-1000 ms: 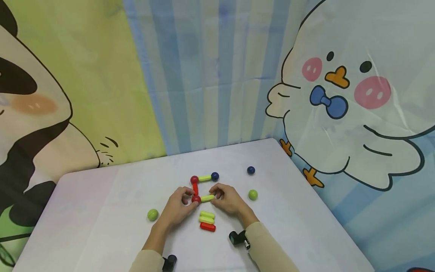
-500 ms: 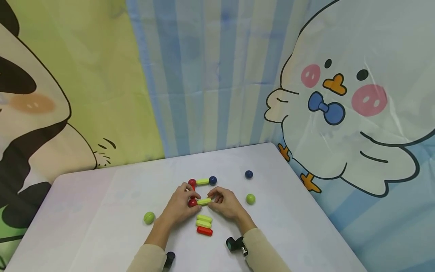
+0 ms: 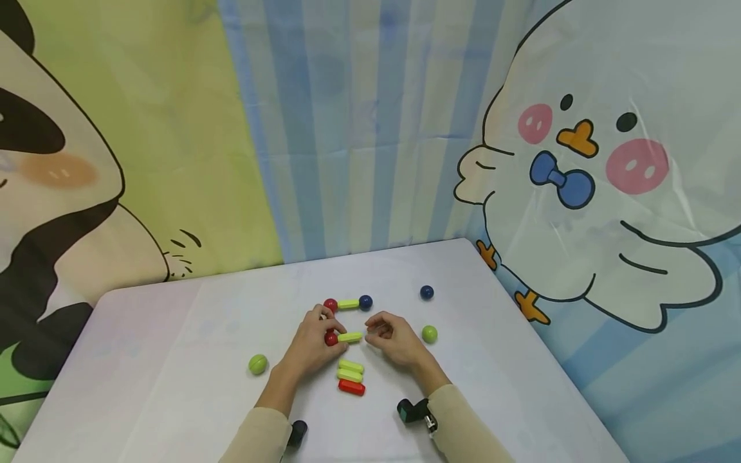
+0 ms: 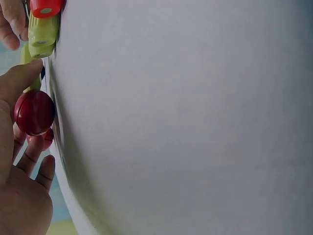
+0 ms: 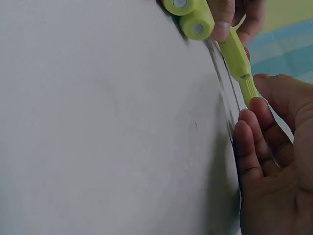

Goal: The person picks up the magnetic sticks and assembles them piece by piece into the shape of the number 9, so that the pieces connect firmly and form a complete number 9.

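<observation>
Cartoon hangings [image 3: 359, 128] behind a white table [image 3: 173, 360] suggest a playroom.

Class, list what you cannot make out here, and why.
Head: what lies between the red balls, behind the left hand.
Left wrist: the far end of the red rod, cut off by the top edge.
Right wrist: most of a red ball, behind a lime rod and the left hand.

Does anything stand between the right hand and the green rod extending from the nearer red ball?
Nothing visible does: in the head view, only table shows in the small gap between the right hand and the green rod. The left hand is at the rod's other end, by the red ball.
</observation>
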Tool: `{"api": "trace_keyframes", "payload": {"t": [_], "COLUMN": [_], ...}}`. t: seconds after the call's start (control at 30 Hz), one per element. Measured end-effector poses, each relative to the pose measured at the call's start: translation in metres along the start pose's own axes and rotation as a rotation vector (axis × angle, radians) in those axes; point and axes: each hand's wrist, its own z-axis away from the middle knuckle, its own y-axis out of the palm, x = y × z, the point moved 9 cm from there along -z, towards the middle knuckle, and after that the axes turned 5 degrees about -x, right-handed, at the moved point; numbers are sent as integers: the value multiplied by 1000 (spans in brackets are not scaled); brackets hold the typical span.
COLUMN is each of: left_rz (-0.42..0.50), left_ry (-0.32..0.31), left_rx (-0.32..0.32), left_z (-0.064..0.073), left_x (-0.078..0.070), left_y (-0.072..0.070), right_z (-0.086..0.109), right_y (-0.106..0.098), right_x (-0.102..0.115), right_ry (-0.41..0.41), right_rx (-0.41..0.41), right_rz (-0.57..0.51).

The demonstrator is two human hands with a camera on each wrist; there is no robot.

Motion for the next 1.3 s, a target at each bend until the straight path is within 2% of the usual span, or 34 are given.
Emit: {"api": "trace_keyframes", "payload": {"t": [0.23,0.37,0.53,0.73,0.9,1.07,1.3], "left_rz": [-16,-38,-38,-32,-27,-36,43], "left_ry": [-20,-7,-7,7,18,23,-2], "left_rx": [10,16,22,18,15,18,49], "left_z": [-1,-2,-2,-1,-1,-1,-1], "left_x": [2,0,-1,-1,0,1,0], "left_y": [-1,-1,-2,-4,-5,-4,-2], "right_z": [10,18,27,32,32,31,29], "right_y": [-8,-3,13,29,39,43,37], "right_x": [10,23,36,44,46,44,42], "right_ry": [-8,-81,-194,-267,-274,-244,-198], "right_rx": [51,93,155,172,198,227,267], "right_rz": [108,151,194,215,258,292,311]}}
